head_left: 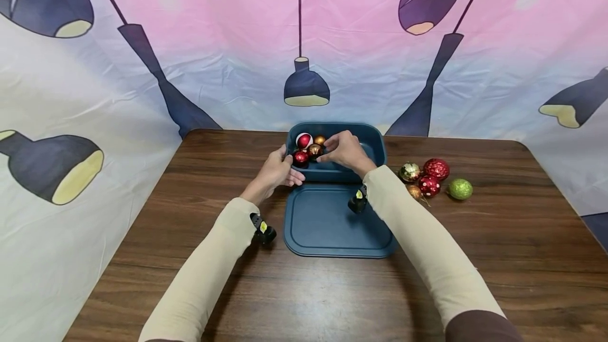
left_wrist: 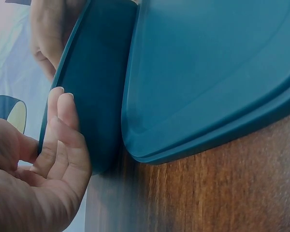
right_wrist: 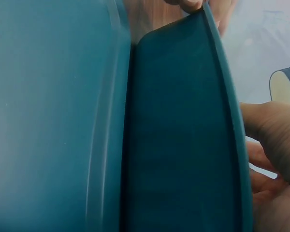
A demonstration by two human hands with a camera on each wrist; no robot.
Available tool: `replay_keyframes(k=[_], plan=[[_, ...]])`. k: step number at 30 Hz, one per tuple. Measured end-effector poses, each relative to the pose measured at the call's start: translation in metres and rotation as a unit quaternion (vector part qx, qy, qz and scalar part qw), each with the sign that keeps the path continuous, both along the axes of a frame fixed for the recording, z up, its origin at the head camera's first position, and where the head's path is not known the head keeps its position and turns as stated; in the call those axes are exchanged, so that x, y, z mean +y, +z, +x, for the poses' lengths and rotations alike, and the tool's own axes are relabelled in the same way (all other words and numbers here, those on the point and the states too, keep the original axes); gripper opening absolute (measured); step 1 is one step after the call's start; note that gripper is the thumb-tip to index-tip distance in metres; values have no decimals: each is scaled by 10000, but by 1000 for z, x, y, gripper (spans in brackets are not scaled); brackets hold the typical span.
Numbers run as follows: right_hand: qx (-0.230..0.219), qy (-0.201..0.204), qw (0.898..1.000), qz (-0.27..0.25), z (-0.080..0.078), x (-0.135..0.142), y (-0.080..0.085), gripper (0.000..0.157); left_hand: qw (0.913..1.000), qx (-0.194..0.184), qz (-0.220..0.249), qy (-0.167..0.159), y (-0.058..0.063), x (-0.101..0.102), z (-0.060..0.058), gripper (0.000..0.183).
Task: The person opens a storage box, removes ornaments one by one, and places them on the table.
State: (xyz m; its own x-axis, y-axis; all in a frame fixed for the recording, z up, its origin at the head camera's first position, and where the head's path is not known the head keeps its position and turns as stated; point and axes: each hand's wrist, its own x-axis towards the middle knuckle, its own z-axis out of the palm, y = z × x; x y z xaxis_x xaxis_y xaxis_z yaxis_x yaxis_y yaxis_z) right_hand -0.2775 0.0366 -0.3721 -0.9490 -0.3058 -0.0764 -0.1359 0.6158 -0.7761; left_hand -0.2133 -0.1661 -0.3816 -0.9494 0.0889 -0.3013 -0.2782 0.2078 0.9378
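A dark blue-green rectangular box [head_left: 375, 149] stands near the back edge of the table. Several baubles lie in its left part: a red-and-white one [head_left: 304, 141], a shiny red one [head_left: 301, 159], a bronze one [head_left: 315, 151] and an orange-gold one [head_left: 320, 140]. My left hand [head_left: 277, 169] grips the box's front left corner, thumb at the rim and fingers along the outer wall [left_wrist: 99, 72]. Over the box reaches my right hand [head_left: 347, 151], thumb and fingers apart, fingertips beside the bronze bauble. The right wrist view hides its fingertips behind the box wall.
A matching flat lid [head_left: 332, 226] lies directly in front of the box. To the right, a loose group holds a gold bauble [head_left: 409, 171], a glittery red one [head_left: 436, 169], a red dotted one [head_left: 429, 186], an orange one [head_left: 414, 192] and a green one [head_left: 460, 189]. A printed cloth hangs behind.
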Motion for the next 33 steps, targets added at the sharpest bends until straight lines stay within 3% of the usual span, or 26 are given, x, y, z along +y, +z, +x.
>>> replay_keyframes(k=[15, 33], plan=[[-33, 60, 9999, -118, -7, -5, -8, 50, 10000, -4, 39, -34, 1, 1, 1, 60], [23, 97, 9998, -177, -9, -11, -9, 47, 10000, -26, 2, -31, 1, 1, -1, 59]])
